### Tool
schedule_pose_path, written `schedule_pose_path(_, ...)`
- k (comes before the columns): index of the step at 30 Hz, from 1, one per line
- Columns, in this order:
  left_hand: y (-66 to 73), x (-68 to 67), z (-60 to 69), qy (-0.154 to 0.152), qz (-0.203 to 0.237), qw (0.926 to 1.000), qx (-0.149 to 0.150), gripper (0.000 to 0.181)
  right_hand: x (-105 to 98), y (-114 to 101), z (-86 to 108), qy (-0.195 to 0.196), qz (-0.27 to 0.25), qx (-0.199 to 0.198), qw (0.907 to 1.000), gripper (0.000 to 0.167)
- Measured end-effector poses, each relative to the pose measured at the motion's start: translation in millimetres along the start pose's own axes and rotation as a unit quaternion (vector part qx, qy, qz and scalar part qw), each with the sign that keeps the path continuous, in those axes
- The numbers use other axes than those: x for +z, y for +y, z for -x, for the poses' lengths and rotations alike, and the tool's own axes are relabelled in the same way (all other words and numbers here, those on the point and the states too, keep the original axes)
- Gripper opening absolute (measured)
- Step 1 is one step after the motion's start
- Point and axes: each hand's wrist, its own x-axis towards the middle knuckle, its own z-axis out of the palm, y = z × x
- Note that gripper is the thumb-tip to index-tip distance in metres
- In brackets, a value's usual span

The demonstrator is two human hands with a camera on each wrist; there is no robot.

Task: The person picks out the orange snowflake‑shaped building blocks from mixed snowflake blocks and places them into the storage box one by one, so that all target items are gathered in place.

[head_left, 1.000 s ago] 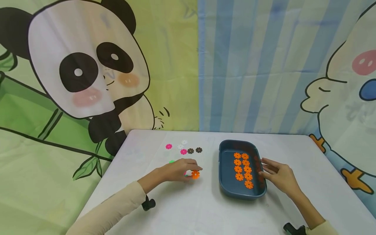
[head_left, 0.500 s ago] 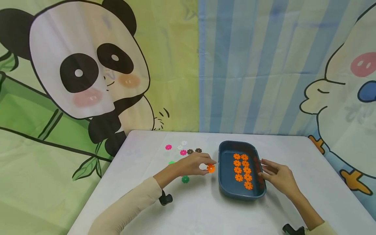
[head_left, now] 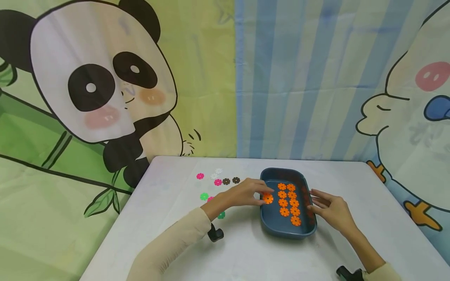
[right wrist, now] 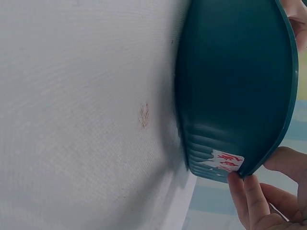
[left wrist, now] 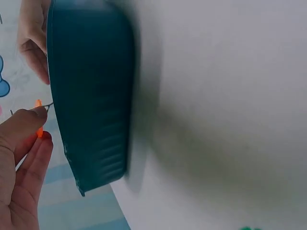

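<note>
My left hand (head_left: 247, 193) pinches an orange flower-shaped plastic disc (head_left: 268, 198) over the left rim of a dark blue tray (head_left: 272, 221). In the left wrist view the same disc (left wrist: 39, 120) is edge-on between thumb and fingertips, above the rim. Inside the tray lie several orange discs (head_left: 283, 203) in two columns. My right hand (head_left: 334, 212) holds the tray's right side. The right wrist view has the thumb at the rim and fingers (right wrist: 256, 199) against the outer wall, beside a torn white label (right wrist: 228, 160).
Left of the tray, loose discs lie on the white table (head_left: 239, 249): pink (head_left: 200, 176), white (head_left: 218, 171), brown (head_left: 226, 181) and green (head_left: 204, 196). Another green disc (head_left: 221, 215) is partly behind the left forearm. A printed curtain (head_left: 197, 78) hangs behind the table.
Carrying the orange disc, my left hand has moved right from among the loose discs to over the tray's left rim. The right hand and the tray have stayed in place.
</note>
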Motion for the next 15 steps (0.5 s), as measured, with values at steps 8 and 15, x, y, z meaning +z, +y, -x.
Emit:
schedule_pose_path(8,2.2,19.1,-21.9,0.0,-0.014,0.9999,0.005,0.041,0,-1,-0.2,0.001,-0.001,0.002,1.0,0.064)
schedule_pose_path(15,6.8,39.3,-32.8,-0.027,-0.028,0.9992,-0.001,0.044,0,1,-0.1,0.001,-0.002,0.001,1.0,0.064)
